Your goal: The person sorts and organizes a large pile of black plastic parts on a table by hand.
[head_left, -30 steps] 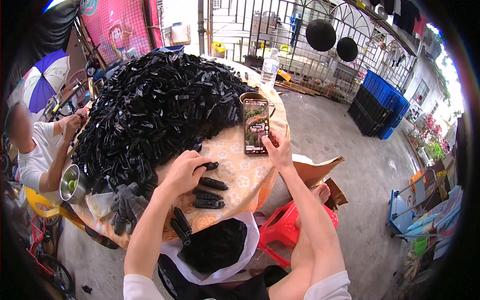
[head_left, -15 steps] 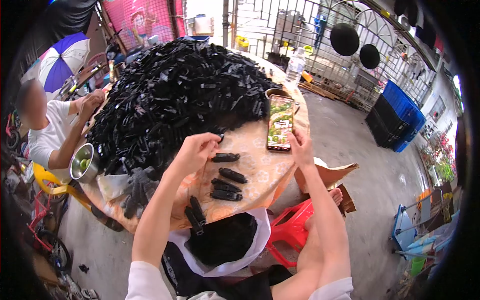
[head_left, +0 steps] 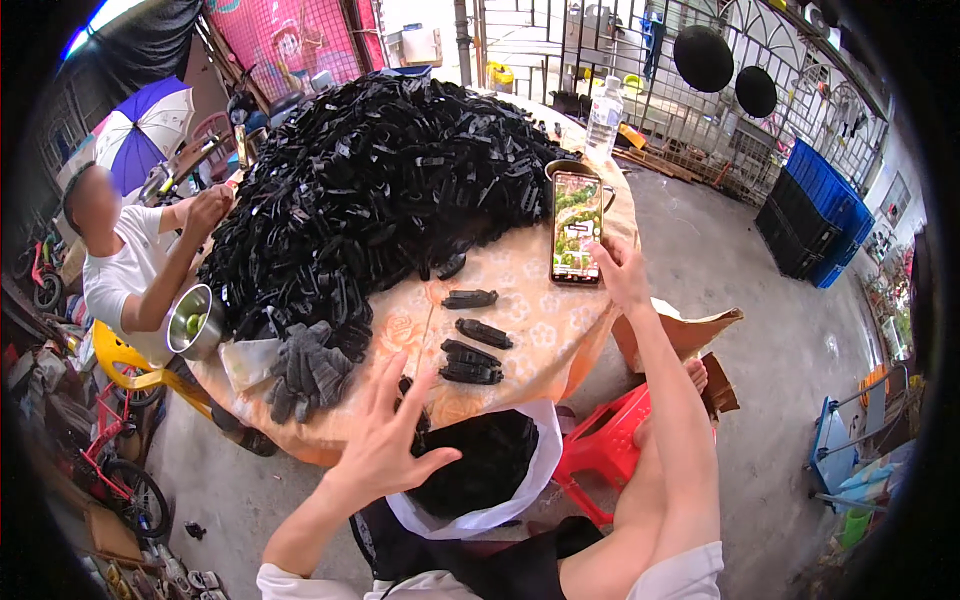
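- Close left hand point(head_left: 388, 447), grip spread, squarely around elongated black plastic-looking pieces point(head_left: 423, 426) at edge of orange floral-clothed counter point(head_left: 520, 268).
- Avoid catching open white sack point(head_left: 549, 445) below.
- Right hand point(head_left: 623, 277) at flat black smartphone point(head_left: 577, 222): cannot tell if pinching.

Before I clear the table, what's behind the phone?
Behind the phone stands a mug: its rim shows above the phone, its handle to the right. The phone covers most of the mug's body, so that part can't be seen.
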Tool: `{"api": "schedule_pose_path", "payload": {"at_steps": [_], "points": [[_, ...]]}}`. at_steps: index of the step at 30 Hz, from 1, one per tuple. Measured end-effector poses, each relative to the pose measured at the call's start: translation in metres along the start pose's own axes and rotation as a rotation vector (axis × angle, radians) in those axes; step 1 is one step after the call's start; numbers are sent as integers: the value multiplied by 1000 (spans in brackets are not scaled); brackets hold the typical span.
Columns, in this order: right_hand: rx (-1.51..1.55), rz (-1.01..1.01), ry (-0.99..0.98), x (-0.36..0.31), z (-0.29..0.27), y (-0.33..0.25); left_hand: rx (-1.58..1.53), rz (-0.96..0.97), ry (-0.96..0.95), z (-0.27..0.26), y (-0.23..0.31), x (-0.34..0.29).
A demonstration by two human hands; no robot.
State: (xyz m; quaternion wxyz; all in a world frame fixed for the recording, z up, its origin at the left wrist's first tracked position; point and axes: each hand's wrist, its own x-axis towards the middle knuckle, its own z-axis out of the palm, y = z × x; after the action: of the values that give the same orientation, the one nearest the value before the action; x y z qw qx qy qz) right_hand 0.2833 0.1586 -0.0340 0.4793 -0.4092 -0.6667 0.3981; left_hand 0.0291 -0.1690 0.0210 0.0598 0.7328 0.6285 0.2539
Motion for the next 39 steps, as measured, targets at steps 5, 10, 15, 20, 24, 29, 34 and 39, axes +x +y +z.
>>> {"api": "schedule_pose_path", "payload": {"at_steps": [5,10,15,20,24,29,34,39], "points": [[-1,-43,17,7,-13,28,201,-10,113,39,13,27],[44,-98,62,-3,-5,17,355,-72,137,50,20,45],[-272,-310,374,-12,-3,0,337,-110,112,57,17,52],[-430,-762,60,-34,25,-58,384,-95,119,61,24,61],[-492,-767,-356,-66,71,-78,394,-89,109,62,23,63],[-605,-609,-500,-84,95,-82,352,-81,136,66,15,60],[-396,-531,-553,-80,102,-70,-56,-64,354,63,5,54],[-297,-588,-497,-90,101,-64,-7,-85,420,12,-40,43]]}}
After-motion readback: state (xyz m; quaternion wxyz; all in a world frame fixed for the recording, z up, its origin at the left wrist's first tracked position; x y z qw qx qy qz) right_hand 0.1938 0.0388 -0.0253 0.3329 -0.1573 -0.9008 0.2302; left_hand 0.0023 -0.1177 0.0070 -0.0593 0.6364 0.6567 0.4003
